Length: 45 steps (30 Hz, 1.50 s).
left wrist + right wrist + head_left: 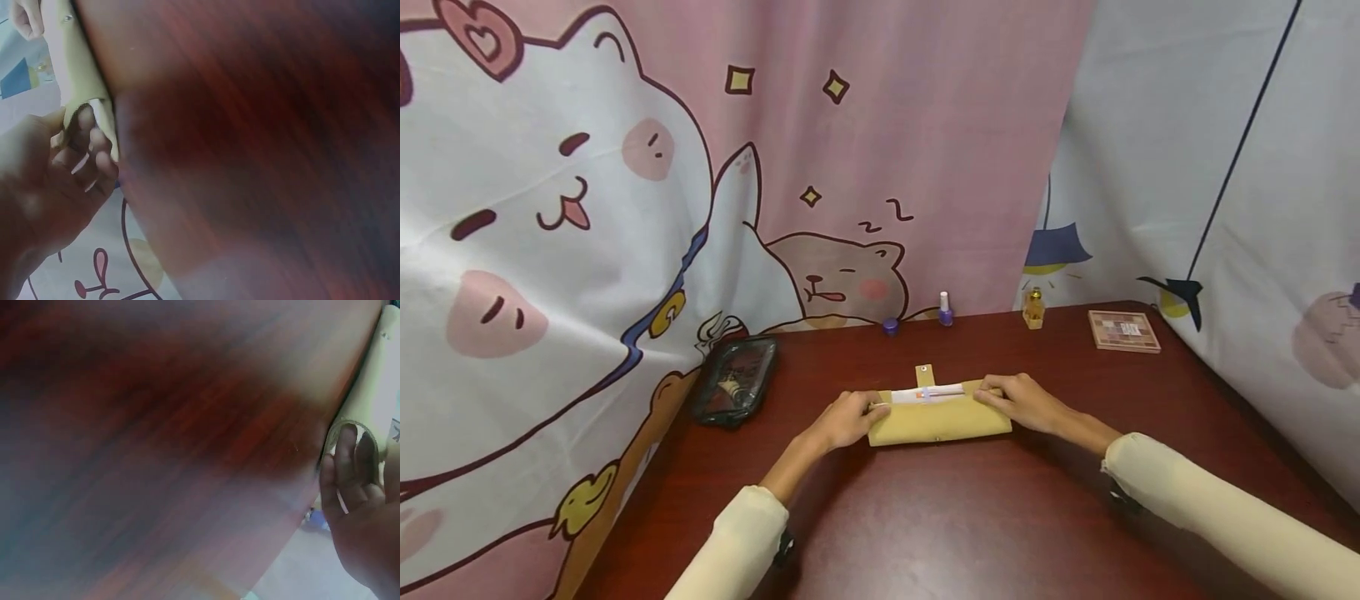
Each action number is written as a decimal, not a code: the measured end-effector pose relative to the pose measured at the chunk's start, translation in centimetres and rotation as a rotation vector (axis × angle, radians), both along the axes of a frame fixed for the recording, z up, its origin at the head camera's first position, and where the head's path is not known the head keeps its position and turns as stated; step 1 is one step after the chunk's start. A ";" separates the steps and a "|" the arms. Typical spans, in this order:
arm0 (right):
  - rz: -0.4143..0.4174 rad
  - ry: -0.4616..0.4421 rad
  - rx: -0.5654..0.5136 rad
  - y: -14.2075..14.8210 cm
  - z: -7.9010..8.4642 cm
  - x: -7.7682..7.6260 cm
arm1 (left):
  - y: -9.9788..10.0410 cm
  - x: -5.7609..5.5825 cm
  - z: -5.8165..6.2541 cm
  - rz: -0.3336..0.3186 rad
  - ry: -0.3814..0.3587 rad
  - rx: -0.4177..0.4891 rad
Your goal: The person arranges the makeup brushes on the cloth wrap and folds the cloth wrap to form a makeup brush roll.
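A yellow pouch (940, 423) lies across the dark red table in the head view, its front flap partly folded over. A strap with a snap (924, 375) sticks out at the back edge. Inside the opening shows white lining (904, 395) with a slim orange-tipped item lying on it. My left hand (850, 417) pinches the pouch's left end, thumb on top and fingers tucked under the curled edge in the left wrist view. At the other end my right hand (1021, 402) grips the flap, its fingertips inside the rolled edge (357, 424) in the right wrist view.
A black plastic-wrapped packet (733, 379) lies at the table's left edge. Along the back stand a small purple jar (890, 326), a purple nail polish bottle (945, 314) and a golden perfume bottle (1033, 312). A square palette (1123, 332) lies back right. Printed curtains hang behind.
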State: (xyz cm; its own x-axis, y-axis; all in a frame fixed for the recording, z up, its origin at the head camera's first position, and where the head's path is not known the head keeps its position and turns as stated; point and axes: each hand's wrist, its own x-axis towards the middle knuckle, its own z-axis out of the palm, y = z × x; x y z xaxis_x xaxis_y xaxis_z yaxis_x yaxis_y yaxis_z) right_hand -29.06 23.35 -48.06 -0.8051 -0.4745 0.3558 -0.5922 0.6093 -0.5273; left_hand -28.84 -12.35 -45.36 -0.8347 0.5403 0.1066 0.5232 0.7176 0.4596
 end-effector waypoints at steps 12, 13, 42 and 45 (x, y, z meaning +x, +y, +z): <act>-0.036 0.081 0.170 -0.4 -0.7 -0.6 | 1.1 2.6 -0.1 -0.105 0.352 -0.207; -0.039 0.091 0.174 -0.4 -0.6 -0.6 | 1.2 2.9 0.0 -0.110 0.337 -0.231; 0.084 -0.054 0.273 -0.6 1.6 -1.6 | 1.5 -1.3 0.2 0.028 0.059 0.061; 0.052 -0.082 0.294 -1.0 1.6 -1.9 | 1.8 -1.7 -0.3 0.051 0.113 -0.006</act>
State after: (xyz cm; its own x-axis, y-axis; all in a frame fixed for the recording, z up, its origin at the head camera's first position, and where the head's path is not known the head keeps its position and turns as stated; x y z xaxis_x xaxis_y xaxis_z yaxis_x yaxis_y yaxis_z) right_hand -30.91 22.32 -46.43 -0.7974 -0.5888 0.1319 -0.5893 0.7129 -0.3801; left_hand -30.59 -10.60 -45.63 -0.8438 0.4985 0.1986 0.5344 0.7473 0.3948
